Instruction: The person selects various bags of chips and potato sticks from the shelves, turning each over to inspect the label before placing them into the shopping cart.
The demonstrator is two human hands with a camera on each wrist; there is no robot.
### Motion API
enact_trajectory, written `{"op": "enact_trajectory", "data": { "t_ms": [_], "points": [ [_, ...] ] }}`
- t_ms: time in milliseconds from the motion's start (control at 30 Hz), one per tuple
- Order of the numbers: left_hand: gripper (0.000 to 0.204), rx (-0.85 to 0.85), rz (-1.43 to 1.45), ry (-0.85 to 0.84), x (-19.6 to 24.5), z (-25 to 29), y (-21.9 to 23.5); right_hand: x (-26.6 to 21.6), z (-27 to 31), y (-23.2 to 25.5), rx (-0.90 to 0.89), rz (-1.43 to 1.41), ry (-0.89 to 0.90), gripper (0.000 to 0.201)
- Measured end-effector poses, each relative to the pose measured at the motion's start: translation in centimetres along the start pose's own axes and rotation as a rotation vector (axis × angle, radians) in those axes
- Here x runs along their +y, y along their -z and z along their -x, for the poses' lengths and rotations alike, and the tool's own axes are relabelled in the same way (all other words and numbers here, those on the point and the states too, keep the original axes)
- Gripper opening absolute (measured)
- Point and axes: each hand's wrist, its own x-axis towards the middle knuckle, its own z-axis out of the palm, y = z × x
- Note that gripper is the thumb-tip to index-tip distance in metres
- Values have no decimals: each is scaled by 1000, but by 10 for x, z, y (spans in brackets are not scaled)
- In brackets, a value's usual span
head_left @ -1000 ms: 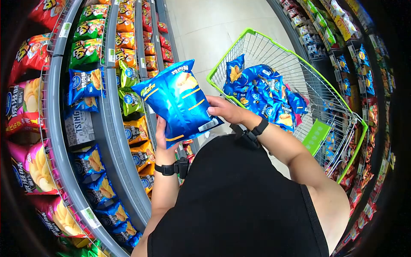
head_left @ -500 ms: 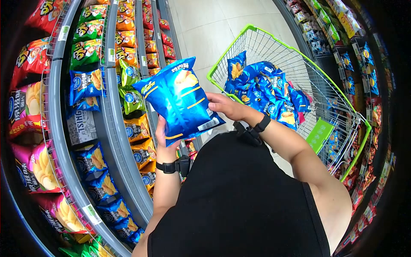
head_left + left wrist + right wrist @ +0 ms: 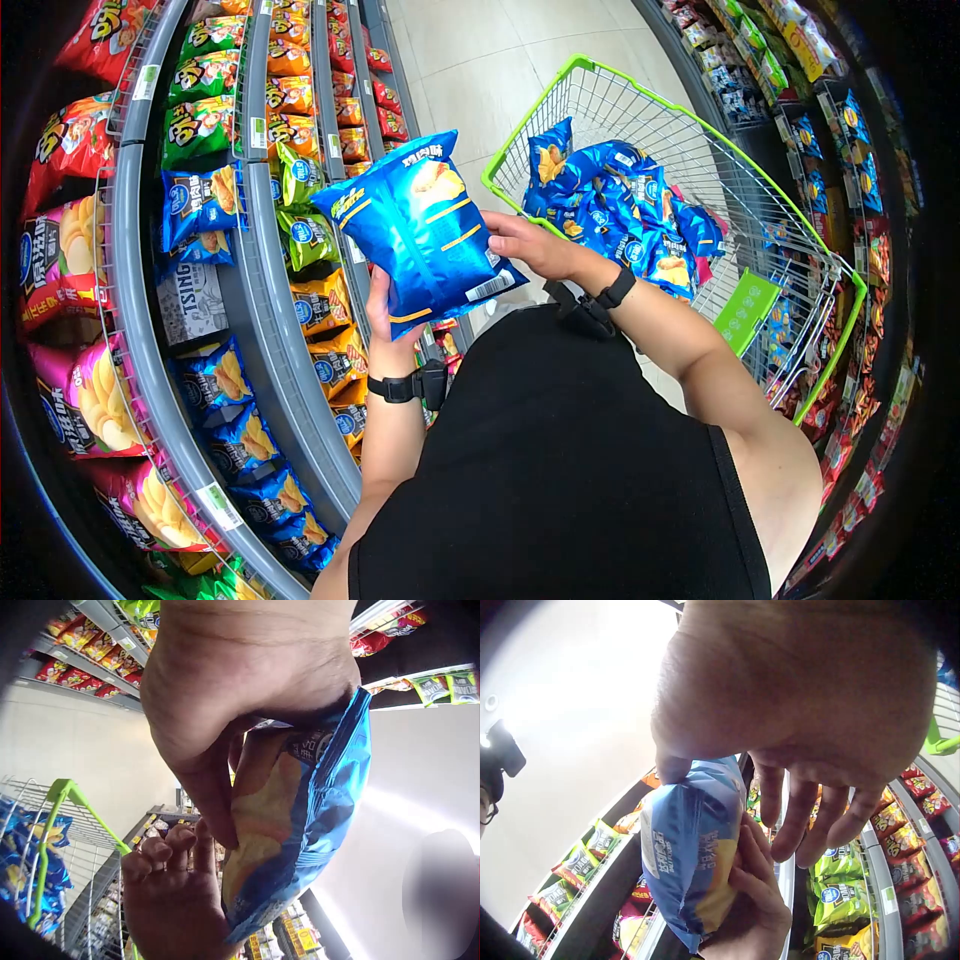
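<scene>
- Blue chip bag [image 3: 420, 225] held up in front of the chest, tilted, back side with barcode facing the head camera, between the shelf and the cart.
- Left hand [image 3: 388, 325] under the bag at 6 o'clock, fingers curled round its lower edge; left wrist view shows the thumb pressed on the bag [image 3: 300, 817].
- Right hand [image 3: 530, 248] at the bag's 3 o'clock edge, thumb and fingers pinching the side seam; right wrist view shows the thumb on the bag's [image 3: 694, 840] top corner, other fingers loose.
- Both hands clamped on the same bag, near each other.
- Green-rimmed wire cart [image 3: 700, 160] at 2 o'clock, pile of blue bags [image 3: 630, 220] inside.
- Grey shelves [image 3: 265, 290] at 9 o'clock, stocked with blue, orange, green, pink and red snack bags.
</scene>
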Motion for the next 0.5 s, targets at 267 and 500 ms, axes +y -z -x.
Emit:
{"op": "enact_trajectory", "data": {
  "t_ms": [267,500],
  "points": [
    [68,72,-40,-11,3,4,-2,14,-4,-2,11,-47,2,64],
    [66,96,-65,-34,5,7,0,16,-6,-7,24,-49,-12,60]
  ]
}}
